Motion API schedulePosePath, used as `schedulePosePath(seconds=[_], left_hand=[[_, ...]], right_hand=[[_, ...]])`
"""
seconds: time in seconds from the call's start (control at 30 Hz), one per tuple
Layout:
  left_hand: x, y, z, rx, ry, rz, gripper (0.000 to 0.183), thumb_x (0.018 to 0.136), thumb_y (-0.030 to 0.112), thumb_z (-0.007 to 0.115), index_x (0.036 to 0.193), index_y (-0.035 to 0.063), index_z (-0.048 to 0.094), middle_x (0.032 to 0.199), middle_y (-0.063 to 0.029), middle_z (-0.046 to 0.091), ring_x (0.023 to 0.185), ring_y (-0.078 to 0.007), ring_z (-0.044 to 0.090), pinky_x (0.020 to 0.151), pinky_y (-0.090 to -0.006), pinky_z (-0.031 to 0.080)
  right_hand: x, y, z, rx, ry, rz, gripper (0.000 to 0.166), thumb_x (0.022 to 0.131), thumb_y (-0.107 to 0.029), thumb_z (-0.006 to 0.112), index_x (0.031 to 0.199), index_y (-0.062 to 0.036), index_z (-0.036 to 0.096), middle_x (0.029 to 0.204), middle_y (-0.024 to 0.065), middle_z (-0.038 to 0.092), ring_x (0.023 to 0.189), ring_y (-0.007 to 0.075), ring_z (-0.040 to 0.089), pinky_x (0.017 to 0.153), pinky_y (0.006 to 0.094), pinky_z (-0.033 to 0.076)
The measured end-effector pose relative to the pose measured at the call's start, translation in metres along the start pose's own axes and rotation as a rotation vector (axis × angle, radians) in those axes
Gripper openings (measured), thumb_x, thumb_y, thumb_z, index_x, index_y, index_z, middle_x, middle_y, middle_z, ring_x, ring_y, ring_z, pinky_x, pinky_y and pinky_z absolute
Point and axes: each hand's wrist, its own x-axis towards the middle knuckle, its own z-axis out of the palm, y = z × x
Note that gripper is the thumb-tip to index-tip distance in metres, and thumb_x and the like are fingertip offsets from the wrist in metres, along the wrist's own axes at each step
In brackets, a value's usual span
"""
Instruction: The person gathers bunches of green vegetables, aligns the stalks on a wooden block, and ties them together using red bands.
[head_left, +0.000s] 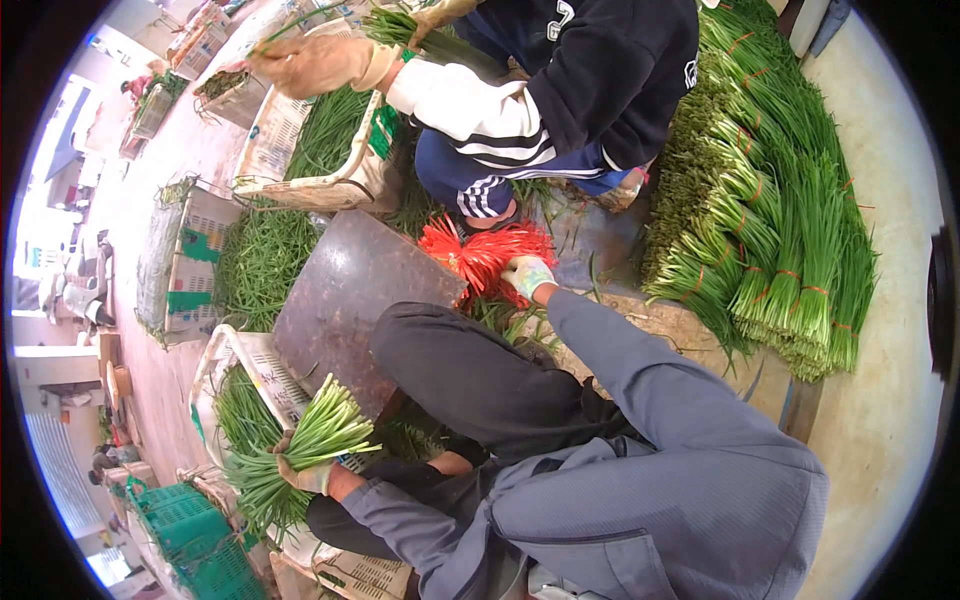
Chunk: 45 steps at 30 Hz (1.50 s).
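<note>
My left hand (304, 472), in a pale work glove, is closed around a loose bunch of green garlic chives (322, 431), its pale cut ends fanned upward over a white plastic crate (259, 360). My right hand (528, 276), in a mottled light glove, reaches to the edge of a bundle of red ties (480, 251). The fingertips are partly hidden among the strands, so whether a tie is gripped cannot be told. A dark flat board (364, 285) lies between my knees and the crates.
A co-worker's gloved hands (322, 64) hold greens opposite me. Tied chive bundles (795, 247) are stacked at the right. Crates (352, 184) of chives, a heap of loose chives (262, 262) and a green crate (191, 532) stand at the left.
</note>
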Motion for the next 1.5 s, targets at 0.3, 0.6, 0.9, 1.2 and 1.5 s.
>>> schedulePosePath(seconds=[0.3,0.6,0.9,1.2,1.5], left_hand=[[-0.004,-0.003,0.005,-0.067,-0.020,0.003,0.033,0.085,0.014,0.062,0.117,0.0081,0.064,0.101,-0.0077,0.068,0.107,-0.0283,0.059,0.105,-0.0500,0.041],[-0.011,0.006,0.037,-0.156,-0.155,0.079,0.051,0.090,0.011,0.060,0.140,0.0155,0.050,0.105,-0.0021,0.066,0.104,-0.0236,0.058,0.097,-0.0498,0.048],[-0.035,0.043,0.057,-0.186,-0.179,0.249,0.057,0.092,0.006,0.055,0.147,0.0103,0.039,0.108,-0.0045,0.067,0.095,-0.0198,0.063,0.101,-0.0457,0.047],[-0.036,0.042,0.046,-0.193,-0.077,0.194,0.024,0.092,0.018,0.058,0.114,0.0070,0.062,0.101,-0.0092,0.066,0.114,-0.0289,0.054,0.102,-0.0476,0.044],[-0.030,0.044,0.014,-0.161,0.036,0.213,0.027,0.091,0.015,0.061,0.117,0.0071,0.060,0.106,-0.0102,0.067,0.117,-0.0272,0.055,0.101,-0.0504,0.047]], right_hand=[[-0.047,0.161,-0.007,-0.476,-0.165,0.009,0.025,0.085,-0.022,0.059,0.099,-0.0090,0.074,0.102,0.0187,0.071,0.098,0.0326,0.069,0.082,0.0443,0.055],[-0.169,0.106,-0.166,0.450,-0.086,0.295,0.022,0.088,-0.022,0.069,0.091,-0.0001,0.069,0.074,0.0050,0.067,0.059,0.0122,0.061,0.055,0.0287,0.049],[-0.162,-0.264,-0.155,1.259,-0.062,-0.383,0.023,0.092,-0.013,0.067,0.108,0.0029,0.065,0.090,0.0090,0.068,0.074,0.0163,0.066,0.067,0.0272,0.054],[-0.042,-0.247,0.101,1.437,-0.442,0.170,0.034,0.096,-0.017,0.064,0.124,0.0009,0.055,0.118,0.0197,0.063,0.101,0.0335,0.066,0.088,0.0458,0.055],[-0.056,-0.288,0.100,-0.071,-0.184,-0.728,0.032,0.087,-0.008,0.058,0.118,-0.0056,0.064,0.115,0.0171,0.067,0.107,0.0314,0.065,0.095,0.0383,0.051]])
